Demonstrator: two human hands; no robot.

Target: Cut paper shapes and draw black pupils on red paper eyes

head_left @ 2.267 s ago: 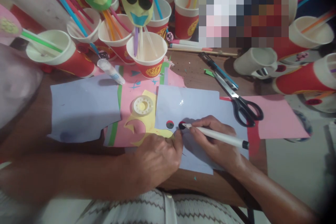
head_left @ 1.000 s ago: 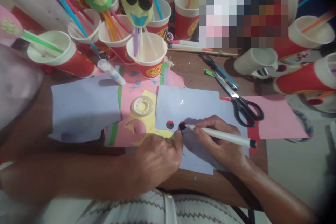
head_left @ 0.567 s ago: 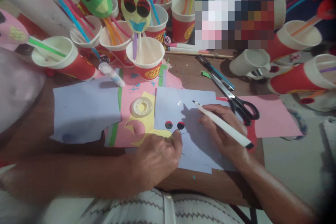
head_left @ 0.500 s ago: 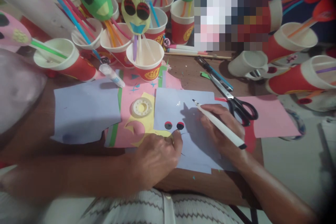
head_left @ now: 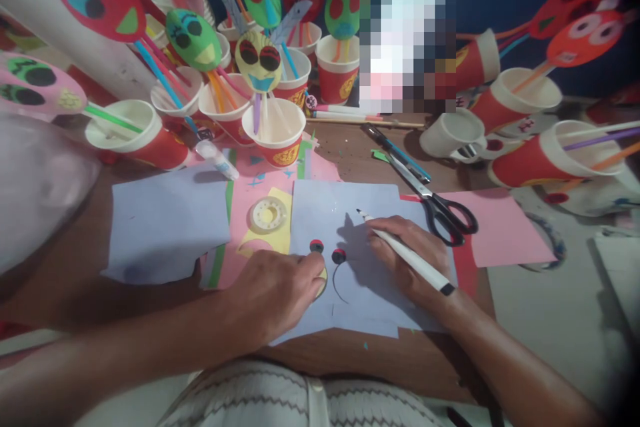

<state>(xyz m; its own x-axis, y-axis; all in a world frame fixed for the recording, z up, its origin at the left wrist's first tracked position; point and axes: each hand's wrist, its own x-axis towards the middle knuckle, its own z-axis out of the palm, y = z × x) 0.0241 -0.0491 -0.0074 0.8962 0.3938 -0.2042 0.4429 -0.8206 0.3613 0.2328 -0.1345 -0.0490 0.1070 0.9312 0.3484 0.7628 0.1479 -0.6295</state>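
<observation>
My right hand [head_left: 413, 257] grips a white marker [head_left: 407, 259], uncapped, its dark tip pointing away from me just over a pale blue sheet [head_left: 370, 307]. On the sheet's left side, my left hand [head_left: 287, 287] is closed, thumb and fingers on a small yellow paper piece [head_left: 321, 285], mostly covered. Two black-and-red paper discs lie by its fingertips: the left disc [head_left: 316, 246] touches or nearly touches a finger, the right disc [head_left: 339, 255] lies apart. A curved dark line [head_left: 338, 283] shows on the sheet beside the yellow piece.
Black-handled scissors [head_left: 440, 210] and a blue pen [head_left: 405, 160] lie beyond my right hand. A tape roll [head_left: 269, 214], glue stick [head_left: 216, 159] and another blue sheet [head_left: 167, 223] are leftward. Paper cups with paper faces on straws, including this one [head_left: 274, 133], and a mug [head_left: 453, 135] stand behind.
My left hand has shifted left with the yellow piece, uncovering the curved line. The right disc sits slightly lower than the left one now. The marker stays in my right hand; the view has tilted up.
</observation>
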